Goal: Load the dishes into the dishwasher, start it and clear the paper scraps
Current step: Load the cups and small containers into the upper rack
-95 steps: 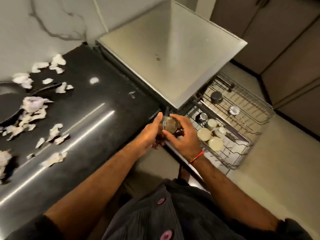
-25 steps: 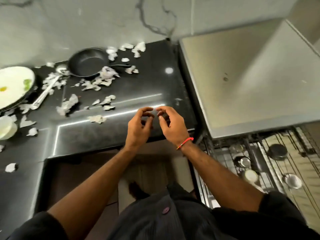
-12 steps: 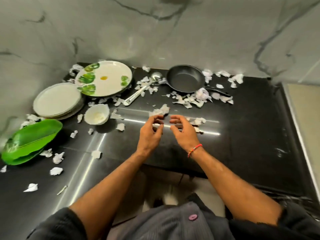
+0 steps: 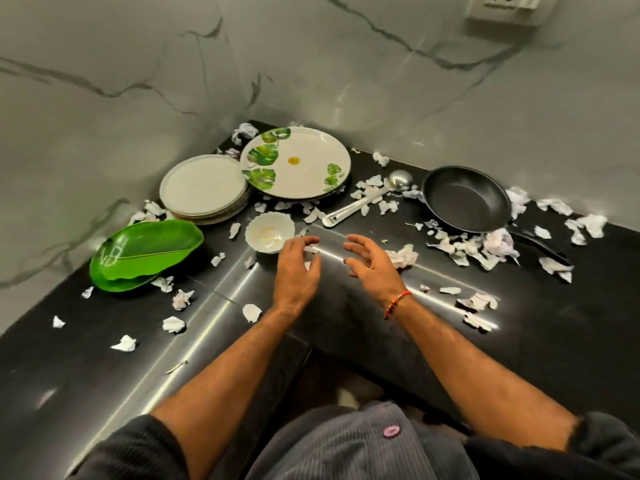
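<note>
Black counter (image 4: 346,327), smeared white bowl (image 4: 269,232), empty pan (image 4: 465,199)

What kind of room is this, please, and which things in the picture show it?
Most likely a home kitchen. A black frying pan, a stack of plates and a steel ladle lie on a dark countertop in a corner of marble-look wall, with torn paper scraps scattered around.

Grey-veined marble walls (image 4: 346,64), glossy black corner countertop (image 4: 571,323), wall socket (image 4: 507,6)
</note>
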Action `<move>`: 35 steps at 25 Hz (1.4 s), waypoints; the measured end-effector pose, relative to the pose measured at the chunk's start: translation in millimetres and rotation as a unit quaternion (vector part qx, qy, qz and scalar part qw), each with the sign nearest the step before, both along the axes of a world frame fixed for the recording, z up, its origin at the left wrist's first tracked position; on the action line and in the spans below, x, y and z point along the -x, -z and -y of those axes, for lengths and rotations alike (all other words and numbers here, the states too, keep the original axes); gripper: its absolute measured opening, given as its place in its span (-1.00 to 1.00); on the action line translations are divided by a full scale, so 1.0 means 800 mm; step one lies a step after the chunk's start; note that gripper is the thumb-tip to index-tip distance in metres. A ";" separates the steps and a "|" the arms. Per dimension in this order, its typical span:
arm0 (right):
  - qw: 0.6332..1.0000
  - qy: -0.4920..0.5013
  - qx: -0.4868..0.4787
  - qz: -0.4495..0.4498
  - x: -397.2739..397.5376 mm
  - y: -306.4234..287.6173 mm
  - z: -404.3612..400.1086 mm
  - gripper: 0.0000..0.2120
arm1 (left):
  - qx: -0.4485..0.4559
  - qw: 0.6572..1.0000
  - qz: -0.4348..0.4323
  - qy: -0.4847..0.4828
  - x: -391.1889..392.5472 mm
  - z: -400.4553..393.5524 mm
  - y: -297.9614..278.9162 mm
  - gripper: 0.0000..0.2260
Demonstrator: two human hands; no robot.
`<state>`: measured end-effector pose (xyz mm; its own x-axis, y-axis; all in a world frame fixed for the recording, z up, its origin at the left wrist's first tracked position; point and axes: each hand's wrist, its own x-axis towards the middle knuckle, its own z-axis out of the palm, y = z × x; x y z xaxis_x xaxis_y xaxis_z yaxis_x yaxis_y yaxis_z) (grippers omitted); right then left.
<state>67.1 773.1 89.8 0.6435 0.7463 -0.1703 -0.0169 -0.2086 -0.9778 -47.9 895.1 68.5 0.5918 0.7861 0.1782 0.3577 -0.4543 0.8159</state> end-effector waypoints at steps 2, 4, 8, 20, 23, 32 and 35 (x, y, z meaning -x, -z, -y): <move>1.000 -0.020 -0.002 -0.004 0.005 -0.003 -0.023 -0.59 | -0.071 0.988 -0.131 -0.037 0.018 -0.036 0.008 -0.63; 0.999 -0.044 -0.001 0.004 0.012 -0.004 -0.037 -0.60 | -0.098 0.960 -0.259 -0.039 0.034 -0.067 0.017 -0.52; 0.998 -0.056 0.010 0.017 0.016 0.004 -0.035 -0.66 | -0.141 0.921 -0.362 -0.032 0.040 -0.098 0.027 -0.68; 0.983 0.169 -0.066 0.034 0.004 -0.022 0.122 -0.38 | 0.395 0.890 0.103 0.202 -0.066 0.059 -0.072 -0.74; 0.960 0.265 -0.083 0.021 -0.001 -0.039 0.202 -0.40 | 0.551 0.768 0.090 0.315 -0.098 0.147 -0.082 -0.80; 0.840 0.539 -0.061 0.023 0.042 -0.035 0.454 -0.44 | 0.520 0.705 -0.101 0.472 -0.121 0.406 -0.085 -0.66; 0.810 0.582 -0.072 0.020 0.074 -0.027 0.548 -0.46 | 0.435 0.710 -0.157 0.532 -0.109 0.501 -0.082 -0.56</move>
<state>8.1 334.5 111.4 0.9283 -0.3592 -0.0961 -0.0868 0.0422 -0.9953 39.1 494.2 134.3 0.8360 -0.4026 -0.3727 0.4163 0.0229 0.9090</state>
